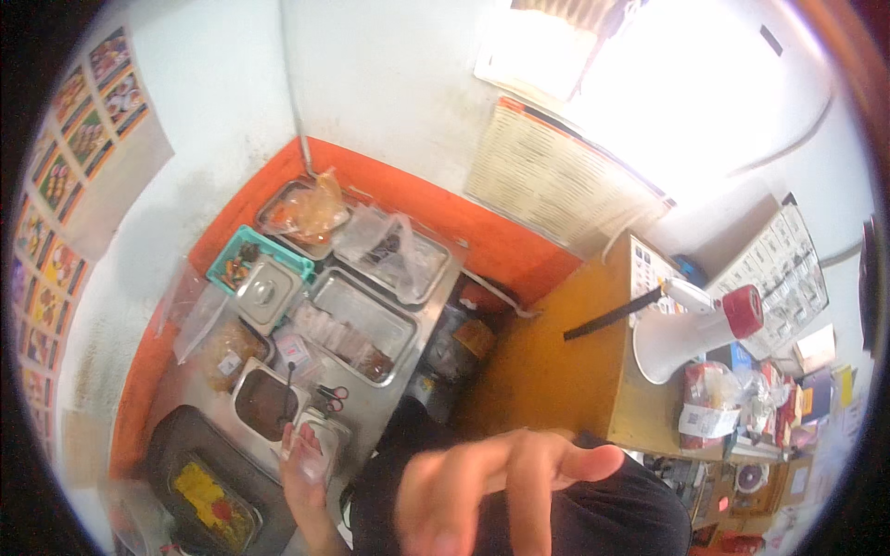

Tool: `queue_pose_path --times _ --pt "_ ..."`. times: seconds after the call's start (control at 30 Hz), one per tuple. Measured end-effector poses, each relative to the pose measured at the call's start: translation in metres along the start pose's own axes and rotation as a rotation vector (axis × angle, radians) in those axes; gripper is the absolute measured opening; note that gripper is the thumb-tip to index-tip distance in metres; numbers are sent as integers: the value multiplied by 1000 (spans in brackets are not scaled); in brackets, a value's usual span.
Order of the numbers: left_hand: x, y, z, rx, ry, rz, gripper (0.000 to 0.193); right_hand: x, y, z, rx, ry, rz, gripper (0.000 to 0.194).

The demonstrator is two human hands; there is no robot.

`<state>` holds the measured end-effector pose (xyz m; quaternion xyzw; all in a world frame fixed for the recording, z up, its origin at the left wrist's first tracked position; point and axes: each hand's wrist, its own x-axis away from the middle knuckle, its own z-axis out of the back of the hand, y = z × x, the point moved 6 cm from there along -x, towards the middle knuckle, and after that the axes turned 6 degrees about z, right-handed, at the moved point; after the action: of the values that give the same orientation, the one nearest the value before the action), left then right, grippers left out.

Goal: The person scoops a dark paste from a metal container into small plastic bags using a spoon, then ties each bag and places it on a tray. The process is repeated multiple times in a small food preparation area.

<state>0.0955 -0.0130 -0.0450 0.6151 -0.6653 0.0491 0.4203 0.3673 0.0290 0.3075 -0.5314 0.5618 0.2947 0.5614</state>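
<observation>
My left hand (pixel 306 479) is raised over the near edge of the steel table, beside a lidded steel pan (pixel 323 438). Something translucent, perhaps plastic, shows at its palm; whether it is gripped is unclear. Large and blurred before my dark clothing, my right hand (pixel 507 479) has bent, spread fingers and nothing visible in it. Just beyond the left hand stands a steel pan of brown contents (pixel 261 406) with a dark-handled utensil (pixel 290 386) in it. Scissors (pixel 334 397) lie close by. At lower left, a tray (pixel 243 518) carries yellow and red food.
A long steel tray (pixel 400 330) holds packets. Behind are a turquoise basket (pixel 306 264), a steel lid (pixel 264 292) and bagged food (pixel 306 212). An orange-painted wall band (pixel 410 187) borders the table. On the wooden counter (pixel 612 396) at right stands a megaphone (pixel 667 340).
</observation>
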Motion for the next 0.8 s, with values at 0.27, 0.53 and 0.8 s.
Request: queue_pose_path --times 0.27,0.53,0.8 --pt "5 -1 -19 0 -59 -122 38 -27 -41 -40 744 -97 123 76" --pt "18 -3 -47 -68 -113 -113 35 -62 -34 -57 998 -196 254 80" --pt "38 15 -43 -155 -158 -149 33 -60 -31 -56 948 -66 159 82"
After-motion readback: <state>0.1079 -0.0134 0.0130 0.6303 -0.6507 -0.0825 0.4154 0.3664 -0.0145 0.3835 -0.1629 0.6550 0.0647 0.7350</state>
